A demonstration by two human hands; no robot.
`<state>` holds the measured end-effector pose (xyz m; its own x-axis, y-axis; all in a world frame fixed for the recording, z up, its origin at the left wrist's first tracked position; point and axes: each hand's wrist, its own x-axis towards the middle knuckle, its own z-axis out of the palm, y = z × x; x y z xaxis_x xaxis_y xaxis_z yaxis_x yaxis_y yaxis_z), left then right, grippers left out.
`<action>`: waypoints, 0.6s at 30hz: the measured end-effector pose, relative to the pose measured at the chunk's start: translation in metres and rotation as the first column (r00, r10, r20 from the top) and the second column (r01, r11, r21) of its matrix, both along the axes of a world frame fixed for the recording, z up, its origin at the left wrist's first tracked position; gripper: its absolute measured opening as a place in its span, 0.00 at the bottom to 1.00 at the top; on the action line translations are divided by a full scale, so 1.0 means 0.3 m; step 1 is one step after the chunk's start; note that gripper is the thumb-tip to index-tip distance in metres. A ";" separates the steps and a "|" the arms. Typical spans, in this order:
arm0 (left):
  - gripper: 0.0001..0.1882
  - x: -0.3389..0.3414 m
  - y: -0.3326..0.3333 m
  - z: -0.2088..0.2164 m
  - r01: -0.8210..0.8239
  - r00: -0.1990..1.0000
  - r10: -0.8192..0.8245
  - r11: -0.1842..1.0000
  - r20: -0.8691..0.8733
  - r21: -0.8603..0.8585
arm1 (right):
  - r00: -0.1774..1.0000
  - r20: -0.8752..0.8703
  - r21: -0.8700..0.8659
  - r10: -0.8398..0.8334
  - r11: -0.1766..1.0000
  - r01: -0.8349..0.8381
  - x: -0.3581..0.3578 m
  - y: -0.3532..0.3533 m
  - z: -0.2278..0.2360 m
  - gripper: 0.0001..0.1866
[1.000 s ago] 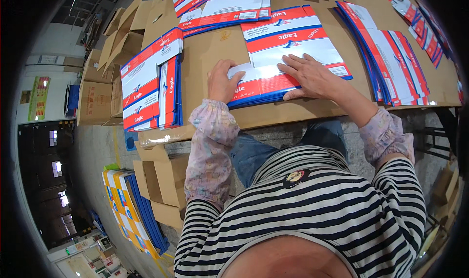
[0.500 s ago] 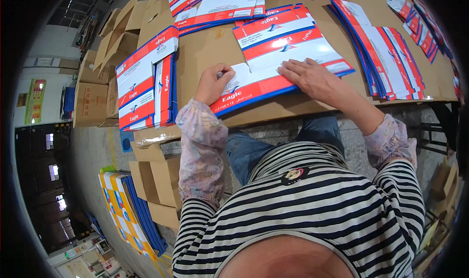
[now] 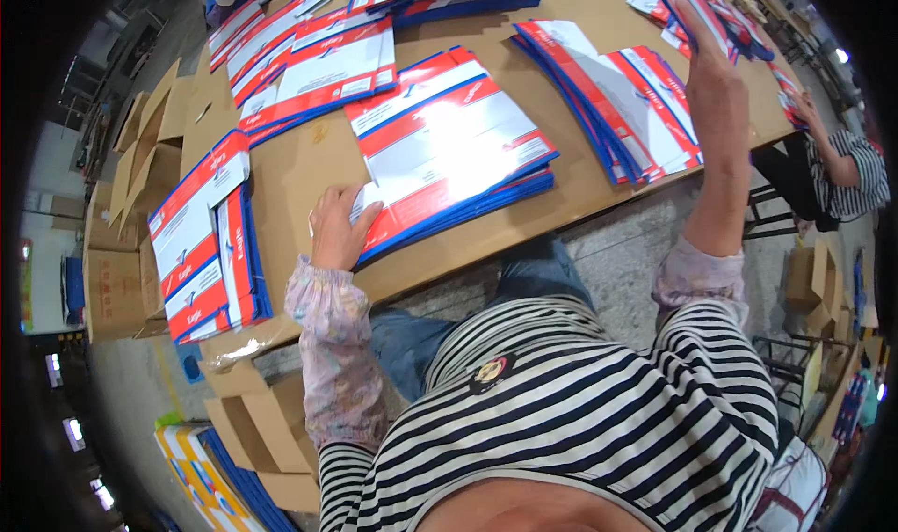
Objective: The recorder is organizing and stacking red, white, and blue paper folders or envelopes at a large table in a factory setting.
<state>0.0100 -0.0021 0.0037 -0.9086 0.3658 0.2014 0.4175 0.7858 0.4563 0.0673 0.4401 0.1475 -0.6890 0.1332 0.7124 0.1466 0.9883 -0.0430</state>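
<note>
On the table (image 3: 301,174), stacked cartons (image 3: 449,153) touch the half-open left hand (image 3: 339,225), the distant right hand's (image 3: 715,78) grip unclear.

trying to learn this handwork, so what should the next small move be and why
Probably the right hand should draw one of the printed panels at the upper right back toward the middle stack: that arm is stretched out to them, though the grip itself is unclear, while the left hand is at the stack's left edge, placed to steady it.
</note>
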 end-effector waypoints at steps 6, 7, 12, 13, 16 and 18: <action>0.21 0.000 -0.005 -0.024 -0.050 0.999 0.050 0.991 0.000 0.123 | 0.967 0.252 0.004 -0.029 1.000 0.028 -0.170 0.149 -0.349 0.22; 0.21 -0.010 0.000 -0.037 -0.033 0.999 0.036 0.984 -0.013 0.174 | 0.868 0.494 -0.010 -0.042 0.998 0.054 -0.189 0.140 -0.427 0.21; 0.19 -0.031 0.026 -0.022 -0.013 0.998 0.025 0.983 -0.064 0.181 | 0.789 0.581 -0.362 0.200 0.932 0.030 -0.232 0.084 -0.508 0.29; 0.18 -0.021 0.015 -0.018 -0.007 0.998 0.019 0.981 -0.059 0.193 | 0.816 0.491 -0.374 0.304 0.920 -0.118 -0.214 0.001 -0.454 0.29; 0.17 -0.023 0.006 -0.026 -0.030 0.999 0.039 0.972 -0.035 0.232 | 0.684 0.344 -0.293 0.643 0.766 -0.573 -0.157 -0.259 -0.341 0.35; 0.17 -0.028 0.011 -0.028 -0.042 0.999 0.043 0.972 0.000 0.232 | 0.399 0.510 -0.462 0.762 0.634 -0.620 -0.113 -0.396 -0.354 0.43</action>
<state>0.0017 0.0013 -0.0048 -0.9213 0.2694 0.2805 0.3884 0.6764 0.6259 0.0333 0.3212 0.0413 -0.8388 -0.5345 0.1038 -0.5251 0.7438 -0.4135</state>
